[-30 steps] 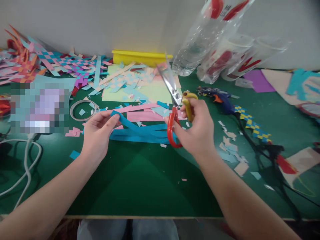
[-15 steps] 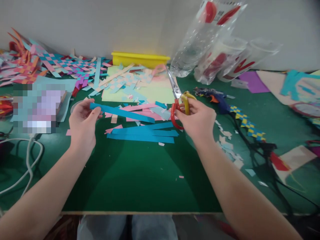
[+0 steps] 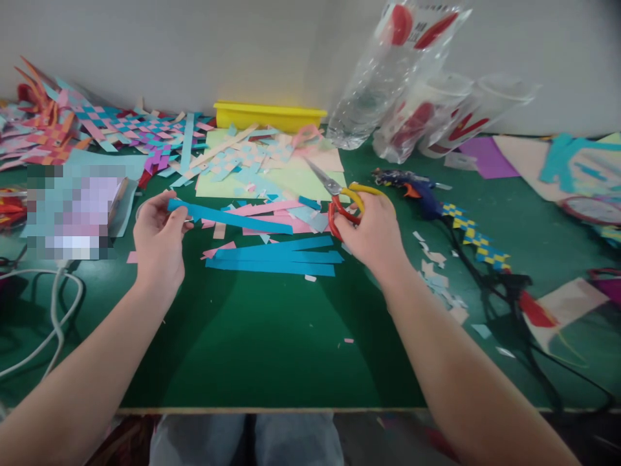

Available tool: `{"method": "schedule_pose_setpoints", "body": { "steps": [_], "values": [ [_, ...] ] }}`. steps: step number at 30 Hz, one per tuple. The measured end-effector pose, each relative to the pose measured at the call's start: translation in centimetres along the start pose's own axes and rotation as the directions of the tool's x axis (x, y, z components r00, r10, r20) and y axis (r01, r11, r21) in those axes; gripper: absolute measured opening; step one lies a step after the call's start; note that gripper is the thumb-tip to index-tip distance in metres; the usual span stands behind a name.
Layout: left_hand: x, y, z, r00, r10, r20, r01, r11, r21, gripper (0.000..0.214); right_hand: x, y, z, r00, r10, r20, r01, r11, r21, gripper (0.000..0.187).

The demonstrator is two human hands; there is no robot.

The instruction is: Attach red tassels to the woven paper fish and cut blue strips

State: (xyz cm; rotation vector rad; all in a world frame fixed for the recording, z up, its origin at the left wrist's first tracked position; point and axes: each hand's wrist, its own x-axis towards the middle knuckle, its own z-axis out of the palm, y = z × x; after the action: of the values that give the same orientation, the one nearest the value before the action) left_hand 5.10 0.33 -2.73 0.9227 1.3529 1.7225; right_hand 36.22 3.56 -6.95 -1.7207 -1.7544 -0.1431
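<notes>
Pinched at its left end, a blue paper strip (image 3: 237, 217) stretches rightward from my left hand (image 3: 162, 243). My right hand (image 3: 376, 230) grips a pair of scissors (image 3: 334, 188) by its red and yellow handles; the blades lie together, pointing up and to the left. The blade tip stands apart from the strip. Between my hands on the table lie several loose blue strips (image 3: 281, 259), with a small pink scrap (image 3: 220, 251) at their left end. Pink paper strips (image 3: 272, 208) lie just behind the held strip.
Woven paper (image 3: 136, 126) is heaped back left, beside a yellow tray (image 3: 269, 116). Plastic-wrapped cups (image 3: 446, 110) lean against the wall. A glue gun (image 3: 417, 191) and its black cable occupy the right; paper scraps (image 3: 439, 278) lie nearby. A white cable (image 3: 58, 310) runs along the left.
The scissors have swung from pointing steeply up to pointing up-left, and my right hand has turned with them. My left hand keeps the blue strip almost where it was.
</notes>
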Motion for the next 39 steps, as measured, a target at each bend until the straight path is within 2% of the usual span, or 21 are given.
{"method": "schedule_pose_setpoints", "body": {
  "steps": [5, 8, 14, 16, 19, 22, 26, 29, 33, 36, 39],
  "values": [
    [-0.1, 0.3, 0.2, 1.0, -0.017, -0.014, 0.017, 0.998, -0.056, 0.013, -0.1, 0.3, 0.2, 0.998, -0.068, 0.021, 0.068, 0.997, -0.044, 0.031],
    [-0.3, 0.5, 0.4, 0.999, -0.027, 0.02, 0.029, 0.995, -0.098, 0.013, -0.2, 0.1, 0.0, 0.997, -0.078, 0.029, 0.079, 0.995, -0.061, 0.029],
    [-0.8, 0.7, 0.5, 0.98, -0.053, 0.189, 0.076, 0.991, -0.114, 0.006, -0.2, -0.8, -0.9, 1.0, -0.011, 0.02, 0.013, 0.995, -0.101, 0.048],
    [-0.9, 0.7, 0.5, 0.972, -0.065, 0.226, 0.089, 0.991, -0.098, 0.005, -0.2, -1.5, -1.3, 0.999, -0.038, 0.007, 0.038, 0.997, -0.061, 0.046],
    [-1.0, 0.7, 0.5, 0.957, -0.065, 0.283, 0.091, 0.993, -0.079, 0.005, -0.6, -3.1, -2.3, 0.985, -0.175, 0.016, 0.172, 0.98, 0.097, 0.038],
    [-1.2, 0.7, 0.6, 0.945, -0.031, 0.327, 0.06, 0.995, -0.08, 0.011, -1.4, -5.2, -3.4, 0.909, -0.401, 0.116, 0.353, 0.886, 0.301, 0.042],
    [-1.7, 0.8, 0.7, 0.91, -0.034, 0.413, 0.063, 0.996, -0.058, 0.013, -2.6, -7.1, -3.9, 0.765, -0.587, 0.264, 0.429, 0.771, 0.471, 0.056],
    [-2.1, 1.0, 0.7, 0.861, -0.074, 0.504, 0.104, 0.994, -0.031, 0.015, -3.1, -7.7, -3.7, 0.731, -0.623, 0.278, 0.414, 0.729, 0.545, 0.062],
    [-2.1, 1.2, 0.7, 0.799, -0.096, 0.593, 0.136, 0.99, -0.023, 0.019, -3.2, -7.7, -3.8, 0.766, -0.591, 0.253, 0.315, 0.687, 0.654, 0.051],
    [-2.1, 1.2, 0.7, 0.781, -0.07, 0.621, 0.108, 0.994, -0.025, 0.016, -3.0, -7.6, -4.3, 0.794, -0.541, 0.278, 0.192, 0.657, 0.729, 0.037],
    [-1.9, 1.1, 0.6, 0.785, -0.035, 0.618, 0.062, 0.998, -0.023, 0.013, -2.9, -7.5, -4.6, 0.806, -0.494, 0.327, 0.102, 0.659, 0.746, 0.026]
  ]
}}
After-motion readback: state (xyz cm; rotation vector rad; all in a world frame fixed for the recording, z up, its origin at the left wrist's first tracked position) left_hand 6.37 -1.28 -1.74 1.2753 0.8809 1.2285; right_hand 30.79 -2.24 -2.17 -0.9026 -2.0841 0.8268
